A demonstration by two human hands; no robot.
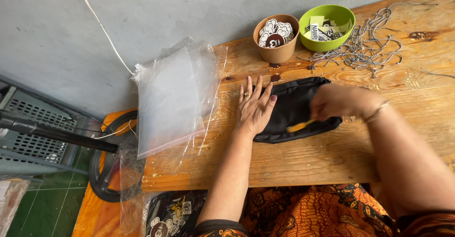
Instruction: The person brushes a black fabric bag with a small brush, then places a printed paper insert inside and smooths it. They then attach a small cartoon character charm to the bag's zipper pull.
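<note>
A black fabric pouch (291, 105) lies flat on the wooden table (308, 161). My left hand (255, 108) rests flat on the pouch's left end, fingers spread, with a ring on one finger. My right hand (337, 101) is over the right half of the pouch, blurred, fingers closed around a small yellow-orange tool (300, 126) whose tip touches the pouch near its lower edge. A bracelet sits on the right wrist.
A stack of clear plastic bags (171, 99) hangs over the table's left end. At the back stand a brown cup of round stickers (276, 37) and a green bowl of paper tags (327, 27), beside a heap of metal ball chains (367, 47). A grey wall is behind.
</note>
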